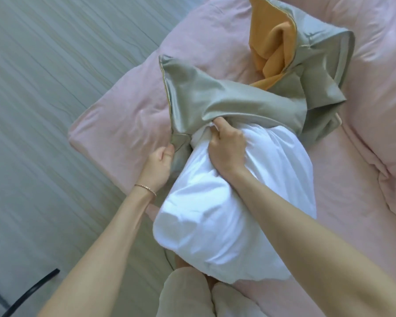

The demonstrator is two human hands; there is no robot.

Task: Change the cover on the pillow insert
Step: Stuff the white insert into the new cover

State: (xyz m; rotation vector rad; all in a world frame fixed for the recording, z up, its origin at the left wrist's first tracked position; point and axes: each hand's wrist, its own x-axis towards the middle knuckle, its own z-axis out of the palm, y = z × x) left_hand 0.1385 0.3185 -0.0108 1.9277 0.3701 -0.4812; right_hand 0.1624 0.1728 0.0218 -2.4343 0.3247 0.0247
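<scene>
Seen from the head camera, a person leans over a bed (343,202) dressed in pink bedding, working a white pillow insert (215,202) at the mouth of a sage-green satin cover (226,97). The insert lies lengthwise in front of the person, its far end inside the cover's opening and most of its bulk outside, resting on the pink sheet. The left hand (159,167), a thin bracelet (146,188) at its wrist, has its grip pinched on the cover's near-left edge beside the gold-piped seam. The right hand (225,148) lies on top of the insert, its grip curled into the white fabric right at the rim of the cover, fingertips (215,124) touching the green satin. The cover's far end stands bunched and tilted, falling open to show an orange lining (270,53). A pink pillow (128,115) lies under and to the left of the cover, and a pink duvet (380,99) is heaped along the right side. Pale wood-grain floor (44,99) runs along the left, with a dark curved chair part (30,291) in the lower left corner. The person's light-clad knees (188,294) show at the bottom edge.
</scene>
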